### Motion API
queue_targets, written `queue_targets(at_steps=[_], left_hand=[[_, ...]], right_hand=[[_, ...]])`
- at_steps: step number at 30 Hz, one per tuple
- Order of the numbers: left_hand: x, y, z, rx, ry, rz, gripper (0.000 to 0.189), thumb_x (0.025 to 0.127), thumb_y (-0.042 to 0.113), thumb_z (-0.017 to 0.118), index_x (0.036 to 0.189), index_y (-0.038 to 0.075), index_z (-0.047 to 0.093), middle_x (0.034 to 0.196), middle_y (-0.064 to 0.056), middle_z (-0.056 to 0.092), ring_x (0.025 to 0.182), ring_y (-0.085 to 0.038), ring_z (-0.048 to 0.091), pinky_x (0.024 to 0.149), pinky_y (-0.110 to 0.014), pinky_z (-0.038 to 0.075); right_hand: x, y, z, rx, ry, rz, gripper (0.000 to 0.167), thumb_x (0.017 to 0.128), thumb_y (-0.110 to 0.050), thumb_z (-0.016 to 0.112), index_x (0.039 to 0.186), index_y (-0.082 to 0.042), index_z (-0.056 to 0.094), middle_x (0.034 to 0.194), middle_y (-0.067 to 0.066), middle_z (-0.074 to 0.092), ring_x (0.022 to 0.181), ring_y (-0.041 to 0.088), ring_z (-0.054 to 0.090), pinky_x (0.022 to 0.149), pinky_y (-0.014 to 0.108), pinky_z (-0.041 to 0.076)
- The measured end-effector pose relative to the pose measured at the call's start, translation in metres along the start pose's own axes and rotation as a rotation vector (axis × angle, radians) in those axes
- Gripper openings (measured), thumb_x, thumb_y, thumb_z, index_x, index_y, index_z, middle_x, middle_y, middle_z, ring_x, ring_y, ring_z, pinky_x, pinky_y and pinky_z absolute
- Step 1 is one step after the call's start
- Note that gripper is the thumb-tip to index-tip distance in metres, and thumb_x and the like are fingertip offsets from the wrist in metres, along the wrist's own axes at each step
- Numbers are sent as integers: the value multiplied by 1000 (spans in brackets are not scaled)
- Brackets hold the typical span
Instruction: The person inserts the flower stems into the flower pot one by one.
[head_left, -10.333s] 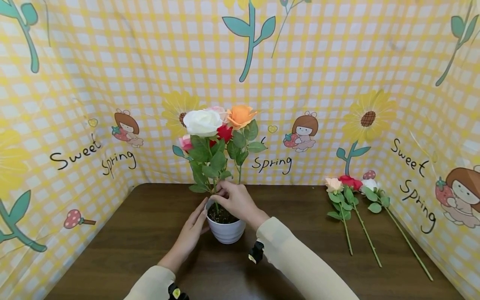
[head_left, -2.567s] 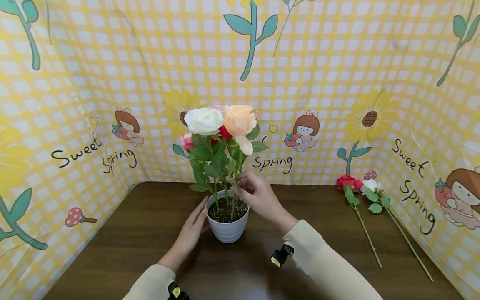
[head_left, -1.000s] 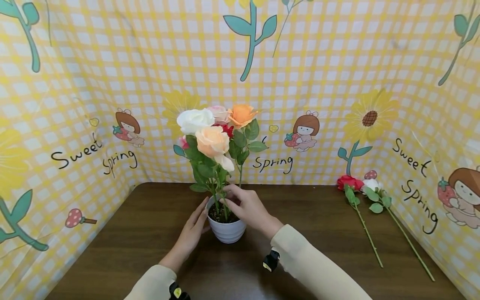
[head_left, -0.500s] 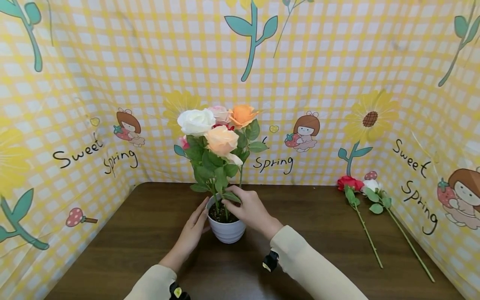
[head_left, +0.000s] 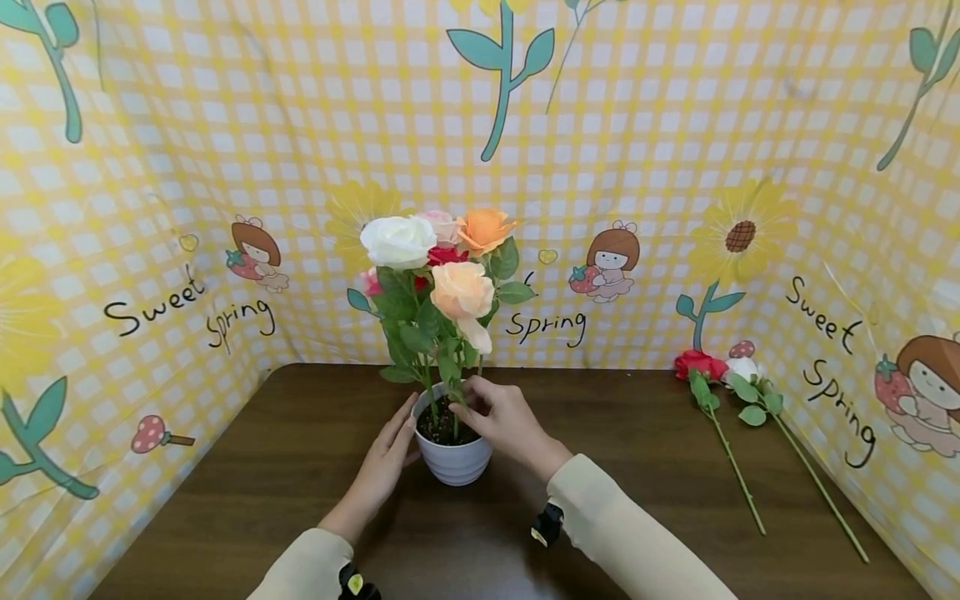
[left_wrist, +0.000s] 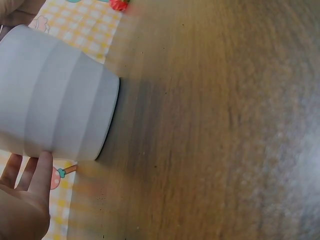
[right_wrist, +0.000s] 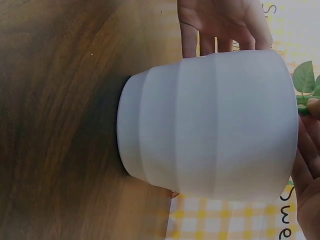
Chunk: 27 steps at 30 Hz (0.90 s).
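A white ribbed pot (head_left: 453, 462) of dark soil stands upright on the table. My left hand (head_left: 381, 467) rests against its left side with extended fingers, which touch the pot wall (left_wrist: 65, 100) in the left wrist view. Thumb and fingers of my right hand (head_left: 506, 425) pinch the green stem of a peach rose (head_left: 462, 292) low down, just over the pot's rim. The stem's foot meets the soil. Behind the peach bloom rise a white rose (head_left: 397, 242), an orange rose (head_left: 486, 231), a pale pink rose (head_left: 438, 225) and partly hidden red and pink blooms.
On the right of the brown table (head_left: 247, 500) lie a red rose (head_left: 700, 365) and a white rose (head_left: 741, 372), stems toward the front. A yellow checked cloth (head_left: 420, 108) hangs around the back and sides.
The peach rose, earlier lying at the right, is now upright in the pot. Over the last second its bloom has swung right, the right hand shifting slightly right too. The left hand stays put.
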<state>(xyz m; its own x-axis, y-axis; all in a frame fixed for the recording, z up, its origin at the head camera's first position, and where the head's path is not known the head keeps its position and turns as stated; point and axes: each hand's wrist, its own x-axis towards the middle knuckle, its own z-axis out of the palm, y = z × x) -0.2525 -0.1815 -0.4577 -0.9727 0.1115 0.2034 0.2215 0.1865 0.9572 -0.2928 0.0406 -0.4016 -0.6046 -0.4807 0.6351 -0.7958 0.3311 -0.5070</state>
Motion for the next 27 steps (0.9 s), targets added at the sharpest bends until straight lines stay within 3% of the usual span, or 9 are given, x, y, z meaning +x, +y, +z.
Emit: queue_targets(at_steps=[11, 22, 27], left_hand=[[-1, 3, 0, -21, -9, 19, 53, 111, 34, 35, 160, 17, 26, 162, -17, 21, 144, -39, 26, 102, -57, 45], [0, 0, 0, -42, -10, 39, 54, 111, 35, 37, 160, 15, 26, 163, -14, 22, 144, -38, 27, 101, -59, 44], [0, 1, 0, -46, -3, 38, 55, 111, 34, 38, 160, 14, 26, 163, -15, 23, 143, -37, 28, 101, -58, 45]], right_hand=[[4, -6, 1, 50, -52, 67, 4, 97, -13, 68, 94, -12, 65, 80, -8, 68, 70, 3, 62, 60, 23, 52], [7, -10, 7, 28, -52, 103, 15, 94, -11, 72, 86, -17, 61, 77, -10, 62, 67, 5, 57, 58, 23, 51], [7, -11, 8, 14, -57, 79, 14, 94, -14, 73, 86, -17, 62, 76, -11, 61, 66, 4, 56, 58, 22, 49]])
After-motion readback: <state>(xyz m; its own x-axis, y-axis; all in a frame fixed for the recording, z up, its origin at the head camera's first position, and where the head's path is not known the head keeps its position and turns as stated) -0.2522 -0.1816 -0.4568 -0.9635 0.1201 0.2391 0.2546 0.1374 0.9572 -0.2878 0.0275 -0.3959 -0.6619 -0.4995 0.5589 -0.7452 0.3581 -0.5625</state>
